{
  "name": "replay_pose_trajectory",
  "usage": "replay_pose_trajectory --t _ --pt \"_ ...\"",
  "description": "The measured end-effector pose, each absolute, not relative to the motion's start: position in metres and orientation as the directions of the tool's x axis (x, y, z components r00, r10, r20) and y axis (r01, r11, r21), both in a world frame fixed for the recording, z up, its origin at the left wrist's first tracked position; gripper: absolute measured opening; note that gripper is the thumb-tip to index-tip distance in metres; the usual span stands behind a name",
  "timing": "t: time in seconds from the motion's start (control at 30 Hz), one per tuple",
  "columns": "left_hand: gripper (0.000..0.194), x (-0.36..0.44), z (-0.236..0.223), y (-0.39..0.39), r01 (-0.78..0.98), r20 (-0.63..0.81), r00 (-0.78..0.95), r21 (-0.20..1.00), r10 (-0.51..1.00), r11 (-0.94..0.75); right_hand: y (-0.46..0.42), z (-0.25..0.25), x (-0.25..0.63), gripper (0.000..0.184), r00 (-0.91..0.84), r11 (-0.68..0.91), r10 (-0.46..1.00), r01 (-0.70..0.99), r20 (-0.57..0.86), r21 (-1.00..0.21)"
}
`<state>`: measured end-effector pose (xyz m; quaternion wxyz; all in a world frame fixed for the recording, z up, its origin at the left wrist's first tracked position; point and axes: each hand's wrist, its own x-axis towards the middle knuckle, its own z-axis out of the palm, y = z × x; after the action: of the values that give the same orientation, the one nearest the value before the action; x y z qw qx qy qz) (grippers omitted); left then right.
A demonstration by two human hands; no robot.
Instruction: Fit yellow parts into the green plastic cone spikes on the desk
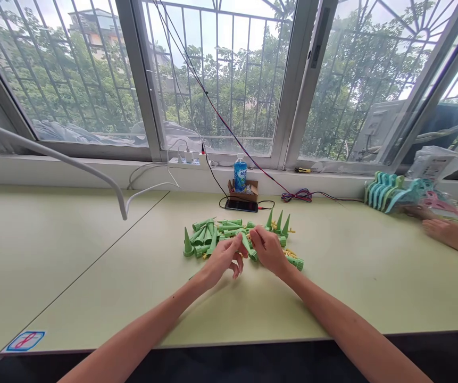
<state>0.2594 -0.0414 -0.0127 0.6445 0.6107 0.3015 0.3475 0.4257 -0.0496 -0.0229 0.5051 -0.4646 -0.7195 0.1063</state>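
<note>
My left hand (225,256) pinches a green plastic spike (246,243) between thumb and fingers, in front of a pile of the same parts. Close beside it, my right hand (267,248) is closed with the fingertips curled at the spike's upper end; what they grip is hidden. Around both hands lie several green cone-shaped spikes (206,234) with ribbed collars, most on their sides. One upright spike (188,243) stands at the pile's left, and 3 more upright spikes (279,221) stand at the right. Small yellow pieces (290,254) lie among them.
Behind the pile are a phone (241,206) with a cable and a cardboard box (248,194) with a blue bottle (240,174). Coiled wire (297,195) lies farther right. Another person's hand (442,233) rests near teal hangers (384,190). A white bent tube (93,169) crosses at left.
</note>
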Motion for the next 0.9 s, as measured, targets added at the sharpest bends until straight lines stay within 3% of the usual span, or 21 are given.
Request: replay_pose_trajectory --t 0.23,0.53,0.9 --pt "0.048 0.2567 -0.0088 -0.0429 -0.061 0.084 0.578 0.996 0.812 -0.060 -0.0489 -0.0241 0.4264 0.043 -0.067 0.544 0.776 0.577 0.628 -0.610" --pt "0.030 0.2570 -0.0174 -0.0406 -0.001 0.300 0.490 0.939 0.818 -0.344 -0.0480 -0.0254 0.4276 0.046 -0.097 0.543 0.788 0.575 0.608 -0.612" --pt "0.037 0.2598 -0.0119 -0.0458 0.000 0.315 0.453 0.935 0.834 -0.353 -0.0480 -0.0228 0.4262 0.045 -0.043 0.538 0.771 0.577 0.635 -0.615"
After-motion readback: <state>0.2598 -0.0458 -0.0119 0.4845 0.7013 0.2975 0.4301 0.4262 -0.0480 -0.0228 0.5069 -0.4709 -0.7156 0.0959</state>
